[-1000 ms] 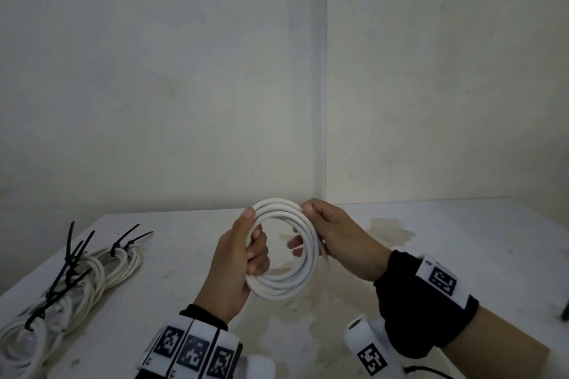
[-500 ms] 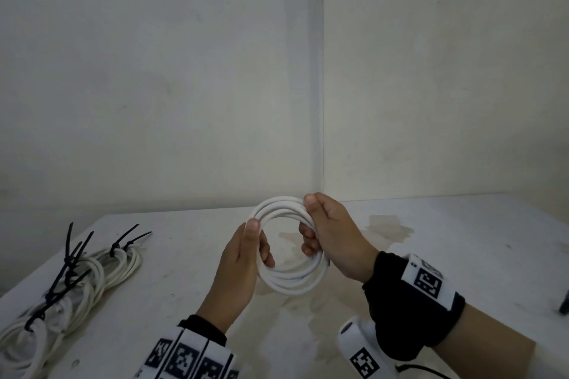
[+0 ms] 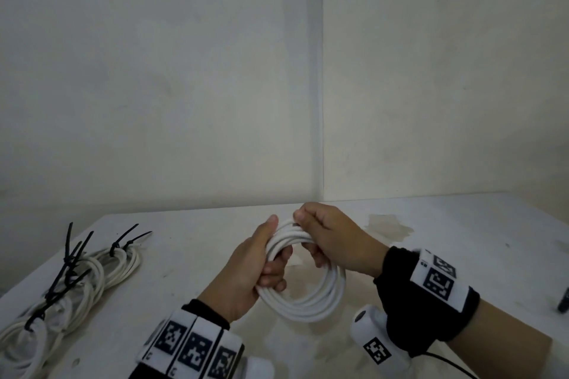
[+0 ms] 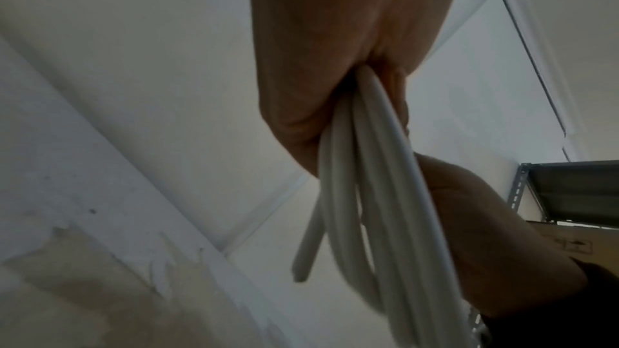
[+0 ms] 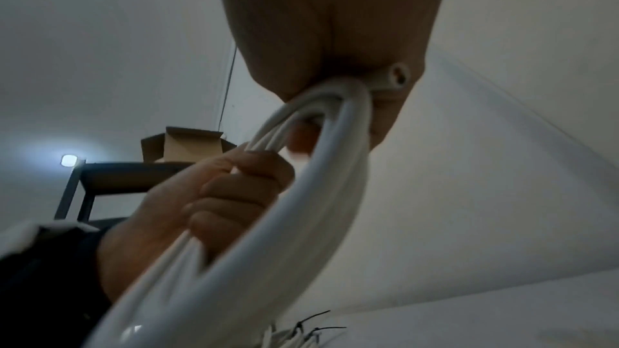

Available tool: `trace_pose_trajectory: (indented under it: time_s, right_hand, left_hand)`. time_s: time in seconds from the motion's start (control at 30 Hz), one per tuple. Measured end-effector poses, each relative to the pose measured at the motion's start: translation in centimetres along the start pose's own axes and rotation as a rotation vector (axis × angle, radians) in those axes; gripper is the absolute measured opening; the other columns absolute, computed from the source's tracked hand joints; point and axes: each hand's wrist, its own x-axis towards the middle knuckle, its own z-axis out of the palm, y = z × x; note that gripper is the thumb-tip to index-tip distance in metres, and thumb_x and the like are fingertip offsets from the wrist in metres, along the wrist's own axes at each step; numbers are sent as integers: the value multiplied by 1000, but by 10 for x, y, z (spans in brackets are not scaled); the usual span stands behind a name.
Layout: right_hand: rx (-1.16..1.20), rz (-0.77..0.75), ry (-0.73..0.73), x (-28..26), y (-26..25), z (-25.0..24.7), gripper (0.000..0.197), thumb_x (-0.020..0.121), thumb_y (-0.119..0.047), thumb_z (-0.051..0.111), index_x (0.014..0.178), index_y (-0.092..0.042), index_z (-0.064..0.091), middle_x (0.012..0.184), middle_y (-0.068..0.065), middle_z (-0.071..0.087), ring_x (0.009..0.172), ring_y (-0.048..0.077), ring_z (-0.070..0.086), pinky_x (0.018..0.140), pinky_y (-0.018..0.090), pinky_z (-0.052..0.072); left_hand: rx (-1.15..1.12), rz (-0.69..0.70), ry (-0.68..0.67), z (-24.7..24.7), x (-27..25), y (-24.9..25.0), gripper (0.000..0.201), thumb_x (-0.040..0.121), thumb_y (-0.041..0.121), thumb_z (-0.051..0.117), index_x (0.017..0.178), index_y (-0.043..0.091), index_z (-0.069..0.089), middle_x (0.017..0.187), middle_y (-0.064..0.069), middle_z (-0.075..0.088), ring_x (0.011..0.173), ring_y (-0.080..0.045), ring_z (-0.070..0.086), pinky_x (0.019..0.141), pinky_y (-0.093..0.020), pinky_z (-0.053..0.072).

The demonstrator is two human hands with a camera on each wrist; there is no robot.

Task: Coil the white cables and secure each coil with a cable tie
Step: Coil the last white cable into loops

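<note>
I hold a white cable coil (image 3: 308, 301) of several loops above the white table (image 3: 462, 240). My left hand (image 3: 261, 268) grips the coil's left side, fingers curled through the ring and thumb up along the outside. My right hand (image 3: 323, 234) grips the top right of the coil, fingers wrapped round the strands. In the left wrist view the coil (image 4: 378, 195) hangs from the left hand (image 4: 335, 68) with one loose cable end (image 4: 303, 263) sticking out. The right wrist view shows the coil (image 5: 294, 221) and a cut cable end (image 5: 397, 77) poking out of the right hand (image 5: 335, 49).
A pile of coiled white cables (image 3: 70, 283) bound with black cable ties (image 3: 72, 252) lies at the table's left edge. A dark object (image 3: 564, 301) sits at the far right edge. Walls meet in a corner behind the table. A shelf with a cardboard box (image 5: 187, 144) stands off to the side.
The coil has tilted flatter and dropped lower. My right hand slid from the coil's right side up to its top and closed round the strands; my left hand keeps its grip.
</note>
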Motion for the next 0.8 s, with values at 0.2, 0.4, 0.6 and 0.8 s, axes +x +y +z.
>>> trace_pose_trajectory:
  time_s: [0.2, 0.4, 0.6, 0.8]
  right_hand:
    - [-120, -55, 69, 6, 1, -9, 32, 97, -16, 42, 66, -18, 50, 66, -4, 60, 52, 1, 53, 55, 15, 46]
    - [-84, -13, 71, 8, 2, -30, 29, 97, -14, 41, 70, -15, 52, 63, 2, 59, 51, 13, 58, 58, 25, 53]
    - [104, 67, -72, -6, 4, -17, 30, 100, -30, 30, 83, -12, 47, 79, 8, 64, 61, 13, 63, 59, 23, 50]
    - [95, -12, -145, -10, 10, -10, 15, 95, -24, 46, 107, -14, 46, 71, 3, 59, 59, 16, 63, 55, 22, 48]
  left_hand:
    - [7, 2, -12, 3, -7, -7, 60, 95, 47, 31, 52, 10, 50, 38, 4, 23, 33, -9, 21, 42, -23, 32]
    - [-118, 57, 75, -1, -7, -11, 55, 95, 44, 33, 53, 9, 47, 38, 4, 24, 30, -8, 20, 36, -20, 30]
    - [-163, 117, 183, 4, -4, -10, 52, 95, 42, 37, 55, 9, 46, 40, 3, 24, 32, -9, 21, 37, -22, 31]
    - [-169, 106, 195, -2, 0, -8, 49, 94, 41, 39, 59, 9, 47, 40, 3, 24, 32, -9, 22, 39, -23, 33]
